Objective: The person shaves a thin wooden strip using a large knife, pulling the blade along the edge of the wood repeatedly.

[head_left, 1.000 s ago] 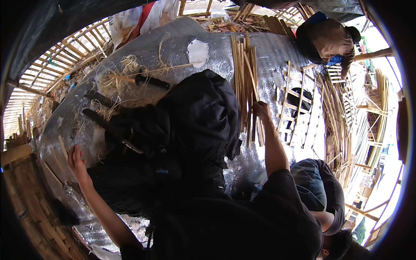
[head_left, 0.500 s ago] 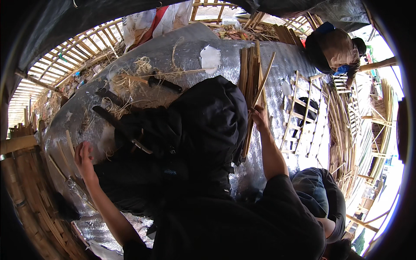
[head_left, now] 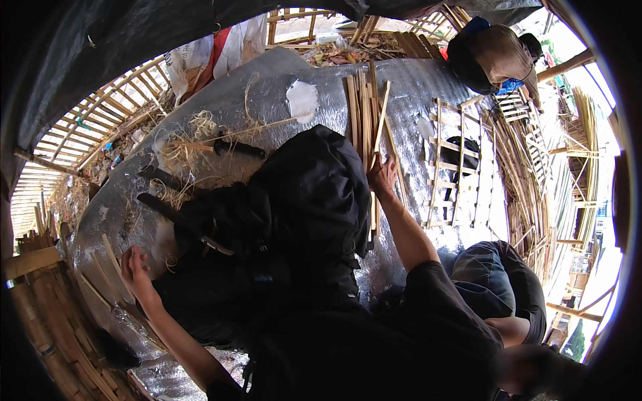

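Observation:
My right hand [head_left: 383,175] is closed on a thin bamboo strip [head_left: 383,117] over a bundle of bamboo strips [head_left: 354,113] lying beside my knee. Some fingers are hidden against the strips. My left hand [head_left: 137,271] is held off to the left, its fingers apart and loosely bent, with nothing in it. Nearest to it are a few loose strips [head_left: 110,257] on the sheet. Across my dark-clothed leg lies a long dark blade [head_left: 167,210]. Farther off, a black-handled knife [head_left: 241,148] rests by pale bamboo shavings [head_left: 200,127].
A silvery sheet [head_left: 334,77] covers the ground. Stacked bamboo slats [head_left: 57,321] stand at the left. To the right are a bamboo lattice [head_left: 461,160] and long bamboo bundles [head_left: 525,174]. One person [head_left: 495,57] bends at the far right; another person's jeans-clad leg [head_left: 481,277] is close by.
The strip in my right hand has swung closer in line with the bundle, and the hand has lowered onto the strips. My left hand stays empty. The whole view has shifted slightly.

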Tool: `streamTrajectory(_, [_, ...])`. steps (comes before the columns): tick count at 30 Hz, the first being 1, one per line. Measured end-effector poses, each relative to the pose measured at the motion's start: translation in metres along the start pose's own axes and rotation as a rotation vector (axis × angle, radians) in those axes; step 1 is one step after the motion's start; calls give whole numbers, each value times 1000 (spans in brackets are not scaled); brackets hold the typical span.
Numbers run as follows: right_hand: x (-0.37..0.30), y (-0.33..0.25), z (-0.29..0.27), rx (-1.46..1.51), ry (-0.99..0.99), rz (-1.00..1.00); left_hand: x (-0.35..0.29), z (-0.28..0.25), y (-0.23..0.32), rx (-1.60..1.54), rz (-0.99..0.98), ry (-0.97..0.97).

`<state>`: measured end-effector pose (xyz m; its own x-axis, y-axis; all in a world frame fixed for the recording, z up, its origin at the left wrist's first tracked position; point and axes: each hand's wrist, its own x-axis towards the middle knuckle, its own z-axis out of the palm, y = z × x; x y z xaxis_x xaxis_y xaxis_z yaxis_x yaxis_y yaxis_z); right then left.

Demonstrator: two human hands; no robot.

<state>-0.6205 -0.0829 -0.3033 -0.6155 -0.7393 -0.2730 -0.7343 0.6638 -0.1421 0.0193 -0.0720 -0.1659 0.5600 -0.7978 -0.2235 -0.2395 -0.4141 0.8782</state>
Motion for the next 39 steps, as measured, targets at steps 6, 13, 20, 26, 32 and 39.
streamTrajectory(6, [30,20,-14,142,-94,271,-1,-8,6,-1,7,7])
streamTrajectory(13, [28,18,51,168,97,-101,-1,-11,11,-19,8,9])
streamTrajectory(20, [3,-2,-16,175,-111,84,3,-37,20,-39,102,85])
streamTrajectory(26, [1,32,22,-16,-165,-38,18,-76,-9,-126,89,180])
streamTrajectory(32, [-1,5,-35,103,241,-165,58,-147,-59,89,348,294])
streamTrajectory(39, [-57,-173,-95,486,360,-652,74,-187,-92,187,407,426])
